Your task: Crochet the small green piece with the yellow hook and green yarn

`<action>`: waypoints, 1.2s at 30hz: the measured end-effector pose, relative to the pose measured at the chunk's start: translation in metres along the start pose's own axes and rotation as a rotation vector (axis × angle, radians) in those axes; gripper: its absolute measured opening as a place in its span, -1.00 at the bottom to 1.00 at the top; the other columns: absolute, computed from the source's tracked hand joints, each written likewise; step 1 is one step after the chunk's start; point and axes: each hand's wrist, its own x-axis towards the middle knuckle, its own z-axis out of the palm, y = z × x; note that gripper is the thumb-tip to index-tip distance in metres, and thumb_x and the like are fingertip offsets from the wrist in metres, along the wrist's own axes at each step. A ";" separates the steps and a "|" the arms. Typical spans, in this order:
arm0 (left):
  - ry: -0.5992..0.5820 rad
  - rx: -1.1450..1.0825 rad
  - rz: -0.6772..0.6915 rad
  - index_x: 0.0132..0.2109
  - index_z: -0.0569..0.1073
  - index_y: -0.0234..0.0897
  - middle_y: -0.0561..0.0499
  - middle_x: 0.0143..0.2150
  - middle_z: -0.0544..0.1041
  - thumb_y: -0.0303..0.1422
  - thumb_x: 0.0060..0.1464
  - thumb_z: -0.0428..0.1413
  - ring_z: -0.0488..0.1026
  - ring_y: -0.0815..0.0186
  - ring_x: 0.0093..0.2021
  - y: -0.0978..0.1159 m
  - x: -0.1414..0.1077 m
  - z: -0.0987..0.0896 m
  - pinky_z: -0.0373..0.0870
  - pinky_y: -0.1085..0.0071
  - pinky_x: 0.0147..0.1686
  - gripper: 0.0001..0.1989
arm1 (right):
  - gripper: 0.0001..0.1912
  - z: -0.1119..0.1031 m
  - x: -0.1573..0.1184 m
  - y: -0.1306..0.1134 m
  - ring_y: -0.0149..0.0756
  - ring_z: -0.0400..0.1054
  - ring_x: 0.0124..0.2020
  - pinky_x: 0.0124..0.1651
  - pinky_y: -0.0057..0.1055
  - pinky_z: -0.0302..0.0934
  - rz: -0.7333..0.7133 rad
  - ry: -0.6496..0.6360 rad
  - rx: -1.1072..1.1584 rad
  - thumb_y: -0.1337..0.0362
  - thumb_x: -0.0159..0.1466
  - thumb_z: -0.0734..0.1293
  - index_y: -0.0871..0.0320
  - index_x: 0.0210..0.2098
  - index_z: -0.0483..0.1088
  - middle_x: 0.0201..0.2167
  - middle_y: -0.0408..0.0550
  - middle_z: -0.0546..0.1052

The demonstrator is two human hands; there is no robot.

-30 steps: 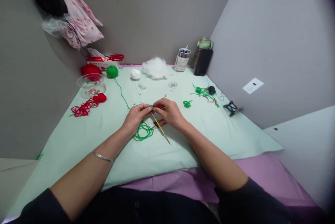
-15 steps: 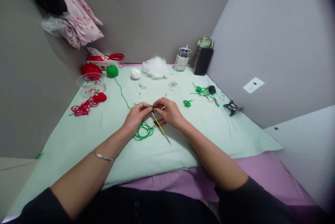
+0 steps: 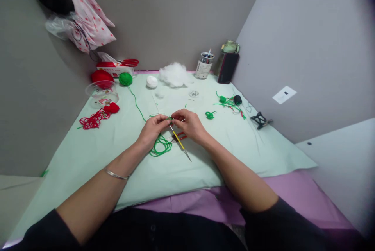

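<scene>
My left hand [image 3: 152, 129] is closed, thumb and fingers pinching a small green yarn piece [image 3: 170, 118]. Facing it, my right hand [image 3: 190, 126] is closed too, with its fingertips at the same piece, which they mostly cover. A crochet hook with a yellow grip [image 3: 179, 140] slants down from between the fingertips; whether it is held or only lies beneath them I cannot tell. Loose loops of green yarn [image 3: 161, 146] lie below my left hand. Partly under the hook is a red-handled tool [image 3: 181, 136].
Along the back stand a green yarn ball [image 3: 125, 79], a white yarn ball [image 3: 151, 82], fluffy stuffing [image 3: 175, 75], a pen jar [image 3: 204, 65] and a phone [image 3: 228, 68]. Red yarn [image 3: 94, 120] lies left. Green yarn scraps [image 3: 210, 115] and a black stand [image 3: 259, 120] are right.
Both hands stay in almost the same place. The fingers have shifted very slightly around the green yarn piece.
</scene>
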 end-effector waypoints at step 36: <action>0.079 -0.105 0.095 -0.18 0.63 -0.24 0.00 -0.17 0.67 -0.28 -0.10 0.48 0.60 0.19 -0.12 0.016 -0.009 0.010 0.52 0.27 0.00 -0.67 | -0.86 -0.003 -0.003 -0.007 -0.37 0.35 -0.37 -0.22 -0.39 0.25 -0.069 0.042 -0.054 0.45 0.27 0.39 0.09 -0.36 0.48 -0.36 -0.18 0.46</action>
